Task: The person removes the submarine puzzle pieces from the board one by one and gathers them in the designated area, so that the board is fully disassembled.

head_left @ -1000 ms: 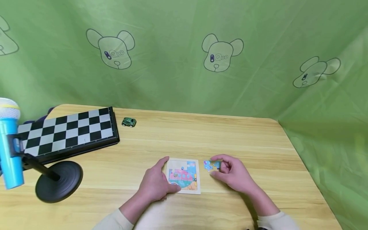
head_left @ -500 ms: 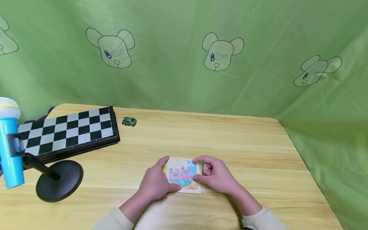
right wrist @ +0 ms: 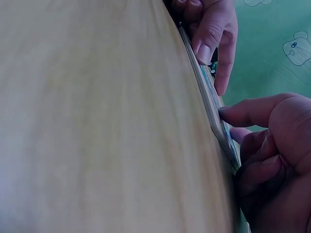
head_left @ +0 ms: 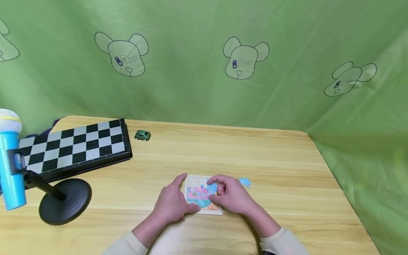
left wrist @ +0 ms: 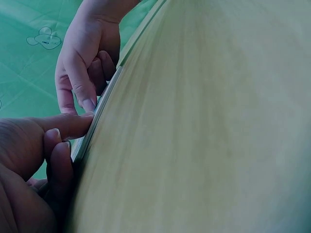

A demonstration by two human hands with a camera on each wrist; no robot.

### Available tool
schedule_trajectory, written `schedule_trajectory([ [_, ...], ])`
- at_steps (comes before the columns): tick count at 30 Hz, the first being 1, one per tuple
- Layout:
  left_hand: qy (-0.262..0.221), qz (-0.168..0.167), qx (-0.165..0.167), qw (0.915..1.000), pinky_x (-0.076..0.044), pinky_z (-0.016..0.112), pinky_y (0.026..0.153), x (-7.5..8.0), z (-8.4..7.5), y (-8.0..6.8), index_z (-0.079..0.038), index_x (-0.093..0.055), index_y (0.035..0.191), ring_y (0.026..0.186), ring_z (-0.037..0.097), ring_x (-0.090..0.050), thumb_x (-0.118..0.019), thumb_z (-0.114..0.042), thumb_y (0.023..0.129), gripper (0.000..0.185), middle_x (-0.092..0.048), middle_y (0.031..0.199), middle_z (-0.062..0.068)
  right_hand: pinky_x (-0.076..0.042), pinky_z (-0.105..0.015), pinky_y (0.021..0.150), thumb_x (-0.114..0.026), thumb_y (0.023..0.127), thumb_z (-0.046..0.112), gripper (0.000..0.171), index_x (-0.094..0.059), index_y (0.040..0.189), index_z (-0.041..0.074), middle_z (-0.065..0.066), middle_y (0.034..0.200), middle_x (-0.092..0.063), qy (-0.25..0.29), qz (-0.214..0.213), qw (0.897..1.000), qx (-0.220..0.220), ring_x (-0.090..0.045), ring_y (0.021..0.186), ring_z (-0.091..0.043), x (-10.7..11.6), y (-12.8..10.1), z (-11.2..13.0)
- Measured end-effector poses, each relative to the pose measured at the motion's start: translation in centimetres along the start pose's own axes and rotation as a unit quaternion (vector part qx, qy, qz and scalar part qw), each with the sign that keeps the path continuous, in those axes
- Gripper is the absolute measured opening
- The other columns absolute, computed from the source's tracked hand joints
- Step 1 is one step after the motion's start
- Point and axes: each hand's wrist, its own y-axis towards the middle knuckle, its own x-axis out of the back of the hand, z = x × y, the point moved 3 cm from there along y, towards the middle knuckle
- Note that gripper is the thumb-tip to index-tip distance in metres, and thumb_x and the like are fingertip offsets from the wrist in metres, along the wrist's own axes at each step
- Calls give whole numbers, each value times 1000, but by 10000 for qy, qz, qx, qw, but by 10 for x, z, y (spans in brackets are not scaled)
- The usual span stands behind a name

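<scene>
While left hand point(head_left: 172, 205) steadies puzzle board point(head_left: 204, 207) — puzzle piece point(head_left: 213, 187) in right hand's point(head_left: 232, 198) pinching grip.

Operator: two bare hands, long cream sleeves.
Left hand point(head_left: 172, 205) and right hand point(head_left: 234, 196) carry no gloves, rings or watch. Cream sleeves point(head_left: 127, 244) end at the wrists, with a ribbed cuff visible on the right one; fingernails are short and unpainted.
</scene>
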Motion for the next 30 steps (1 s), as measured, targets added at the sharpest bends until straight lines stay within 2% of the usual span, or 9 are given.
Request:
schedule_trajectory([
  [6,-29,34,24,10000,-45,26,36,0,0,0,-11,-32,156,37,14,-54,-94,-14,63,112,-58,64,8,-42,-25,57,-80,84,7,30,-66,110,10,8,58,-42,23,-43,9998,-172,-38,50,-6,-1,0,1],
  [16,-26,41,-4,10000,-45,26,35,0,0,0,-11,-32,156,36,14,-53,-94,-14,63,112,-58,64,8,-37,-23,51,-79,85,8,28,-65,109,10,6,57,-42,-88,6,9997,-223,-37,48,-6,-2,2,3],
  [24,-2,37,-23,10000,-45,26,36,0,1,1,-10,-32,156,36,14,-54,-94,-15,63,112,-59,64,8,-43,-26,62,-82,81,5,31,-66,108,9,6,58,-39,291,-154,9994,-60,-35,48,-5,-3,-1,4],
  [30,-16,23,-27,10000,-45,26,36,0,1,0,-10,-32,155,36,14,-54,-94,-14,63,111,-58,63,7,-45,-27,67,-84,79,5,32,-70,108,11,6,57,-37,306,-227,9992,82,-33,50,-5,-1,0,4],
])
